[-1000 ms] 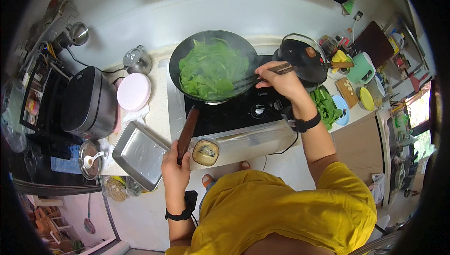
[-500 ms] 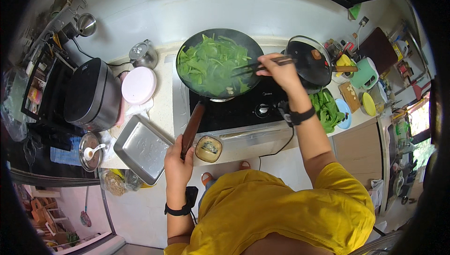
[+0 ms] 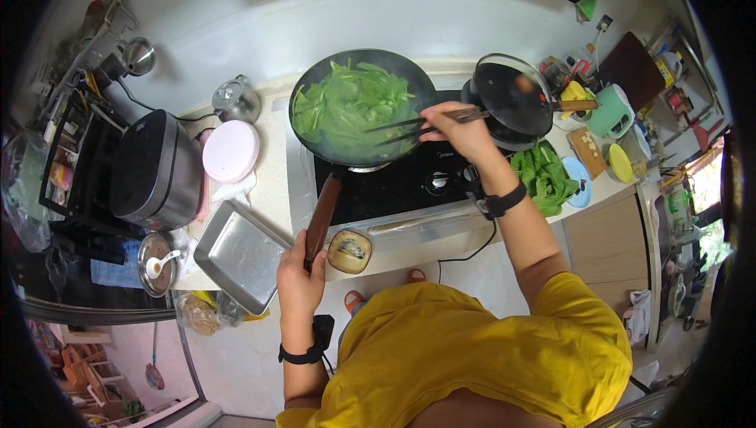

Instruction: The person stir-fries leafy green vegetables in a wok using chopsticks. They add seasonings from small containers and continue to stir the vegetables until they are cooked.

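Left hand (image 3: 299, 274), lower centre, is gripping the wok handle (image 3: 322, 219). Right hand (image 3: 461, 130) is pinching chopsticks (image 3: 417, 123) over greens (image 3: 350, 105) in the wok (image 3: 303, 93), upper centre.

clear plastic bag (image 3: 206, 311) at counter's near-left edge, below metal tray (image 3: 236, 253)

Yellow short-sleeved shirt (image 3: 480, 349), a black band on each wrist.

One wok (image 3: 358, 105), one pair of chopsticks (image 3: 417, 123), one lidded pot (image 3: 512, 101), one tray (image 3: 240, 255), one rice cooker (image 3: 153, 170), one kettle (image 3: 235, 100), two wristbands (image 3: 504, 201), two hands (image 3: 299, 274).
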Demonstrator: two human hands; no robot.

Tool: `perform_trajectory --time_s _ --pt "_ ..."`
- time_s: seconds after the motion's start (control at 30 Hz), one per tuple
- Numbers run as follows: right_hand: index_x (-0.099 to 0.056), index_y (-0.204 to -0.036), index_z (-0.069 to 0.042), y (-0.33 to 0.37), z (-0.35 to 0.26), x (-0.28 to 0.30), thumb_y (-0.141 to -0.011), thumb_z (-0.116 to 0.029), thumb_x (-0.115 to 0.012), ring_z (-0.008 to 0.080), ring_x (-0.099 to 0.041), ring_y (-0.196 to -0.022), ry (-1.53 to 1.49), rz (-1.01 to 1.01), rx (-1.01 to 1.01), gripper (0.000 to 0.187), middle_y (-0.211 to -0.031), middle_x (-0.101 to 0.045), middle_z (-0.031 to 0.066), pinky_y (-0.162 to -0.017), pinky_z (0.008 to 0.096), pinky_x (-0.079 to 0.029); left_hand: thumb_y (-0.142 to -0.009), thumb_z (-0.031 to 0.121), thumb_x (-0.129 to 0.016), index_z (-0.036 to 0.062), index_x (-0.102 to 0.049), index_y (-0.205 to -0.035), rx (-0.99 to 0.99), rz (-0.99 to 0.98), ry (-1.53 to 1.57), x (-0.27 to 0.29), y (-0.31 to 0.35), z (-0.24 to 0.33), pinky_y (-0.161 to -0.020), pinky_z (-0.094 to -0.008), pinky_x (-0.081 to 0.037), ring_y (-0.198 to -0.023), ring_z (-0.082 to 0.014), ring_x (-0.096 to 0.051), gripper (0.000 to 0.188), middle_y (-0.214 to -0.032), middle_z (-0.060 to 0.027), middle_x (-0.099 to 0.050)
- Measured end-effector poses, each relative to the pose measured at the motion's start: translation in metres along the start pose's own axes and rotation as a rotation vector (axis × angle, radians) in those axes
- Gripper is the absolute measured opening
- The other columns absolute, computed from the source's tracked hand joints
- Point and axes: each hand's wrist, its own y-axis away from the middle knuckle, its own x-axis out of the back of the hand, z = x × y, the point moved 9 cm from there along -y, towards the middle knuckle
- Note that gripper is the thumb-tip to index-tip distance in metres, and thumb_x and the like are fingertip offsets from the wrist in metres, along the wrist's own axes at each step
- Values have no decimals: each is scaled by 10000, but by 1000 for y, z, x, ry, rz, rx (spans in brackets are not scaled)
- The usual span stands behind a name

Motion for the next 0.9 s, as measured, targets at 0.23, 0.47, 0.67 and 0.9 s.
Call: perform_trajectory --time_s 0.23,0.47,0.67,0.9 --pt "-627 -877 77 14 -64 42 -854 -58 -584 215 -658 -654 198 95 50 143 -814 -639 127 -586 272 -570 -784 128 -670 -29 -542 -1181 -2 -6 -13 -3 2 2 -708 -407 -472 -796 -387 -580 446 -884 -237 -602" --pt "-618 -874 81 -4 -16 -8 -850 -56 -591 256 -677 -653 33 -98 -48 141 -821 -643 146 -582 266 -570 -780 144 -687 -1 -561 -1183 23 6 -2 -2 3 3 -734 -374 -480 -809 -366 -601 446 -899 -231 -615" --pt "-624 -900 68 -24 15 -47 -858 -47 -603 202 -646 -751 -162 6 39 124 -862 -633 133 -643 285 -582 -787 133 -679 5 -554 -1193 46 -9 13 0 3 3 -738 -367 -477 -810 -359 -600 444 -910 -227 -616" --pt "-659 -924 41 -18 -50 29 -872 -79 -585 128 -615 -738 150 23 348 151 -873 -652 76 -665 242 -545 -783 125 -683 4 -556 -1189 46 -12 30 -3 2 2 -737 -363 -476 -818 -356 -602 442 -914 -233 -615"
